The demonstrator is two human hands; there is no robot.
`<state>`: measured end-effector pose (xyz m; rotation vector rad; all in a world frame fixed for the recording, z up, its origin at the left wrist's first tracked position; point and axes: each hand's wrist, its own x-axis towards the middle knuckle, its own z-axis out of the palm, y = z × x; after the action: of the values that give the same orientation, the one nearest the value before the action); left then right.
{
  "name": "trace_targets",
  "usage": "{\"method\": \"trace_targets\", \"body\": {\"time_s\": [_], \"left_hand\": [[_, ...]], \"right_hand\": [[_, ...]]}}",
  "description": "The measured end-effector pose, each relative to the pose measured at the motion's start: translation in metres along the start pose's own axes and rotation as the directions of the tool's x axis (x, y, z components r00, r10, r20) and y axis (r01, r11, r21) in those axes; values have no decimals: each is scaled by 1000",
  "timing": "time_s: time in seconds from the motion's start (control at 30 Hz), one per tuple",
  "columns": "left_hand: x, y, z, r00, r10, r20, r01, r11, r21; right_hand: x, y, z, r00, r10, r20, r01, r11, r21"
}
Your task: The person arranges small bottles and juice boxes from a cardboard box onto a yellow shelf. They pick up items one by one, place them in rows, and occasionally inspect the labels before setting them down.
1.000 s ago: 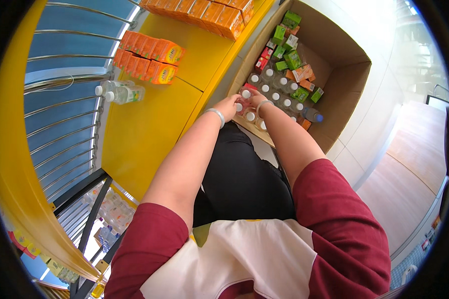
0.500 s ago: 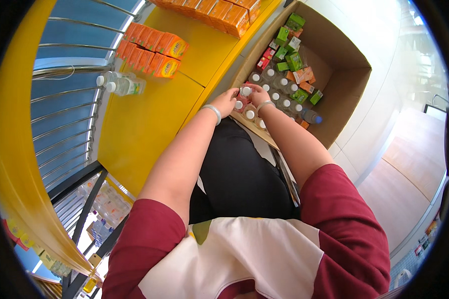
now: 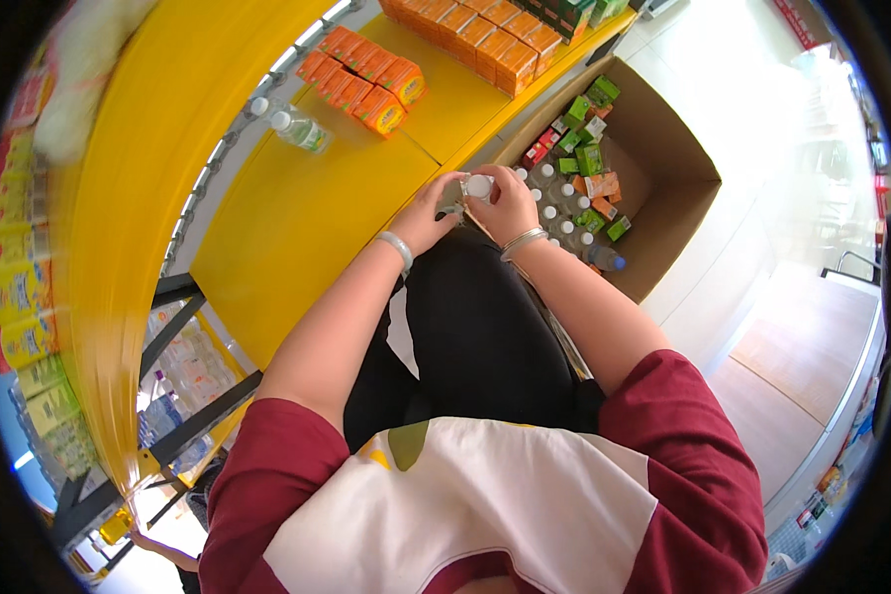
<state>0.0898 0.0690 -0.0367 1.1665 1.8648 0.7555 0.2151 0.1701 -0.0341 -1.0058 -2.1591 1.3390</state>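
Observation:
Both hands are up close together over the near edge of a cardboard box (image 3: 678,213). Between them is a clear plastic bottle with a white cap (image 3: 478,186). My right hand (image 3: 508,208) is closed round it near the cap. From the other side, my left hand (image 3: 424,220) curls its fingers against the bottle; the fingers partly hide its body. Inside the box, several more white-capped bottles (image 3: 567,190) stand beside small green cartons (image 3: 589,158) and orange cartons (image 3: 601,185). A bottle with a blue cap (image 3: 607,258) is at the box's near right.
The yellow shelf (image 3: 297,213) lies to the left. On it are two clear bottles (image 3: 302,131), a block of orange cartons (image 3: 366,84) and a longer row of orange cartons (image 3: 485,45). Dark metal framing (image 3: 173,342) stands at lower left. Another person's arm (image 3: 163,549) shows at the lower left.
Both hands have lifted the bottle out from among the others and brought it left to the box's edge, towards the shelf. The view has turned slightly.

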Motion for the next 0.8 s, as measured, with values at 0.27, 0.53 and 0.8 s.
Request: {"method": "trace_targets", "body": {"time_s": [0.27, 0.53, 0.8], "left_hand": [[-90, 0, -33, 966, 77, -245, -92, 994, -52], [-180, 3, -21, 958, -46, -282, -116, 840, -530], [-246, -25, 25, 910, -294, -291, 20, 734, -679]], "right_hand": [[-45, -106, -3, 960, -267, 85, 252, 955, 153], [-81, -143, 17, 956, -79, 283, 2, 964, 265], [-136, -100, 56, 851, 37, 525, -178, 959, 221]]}}
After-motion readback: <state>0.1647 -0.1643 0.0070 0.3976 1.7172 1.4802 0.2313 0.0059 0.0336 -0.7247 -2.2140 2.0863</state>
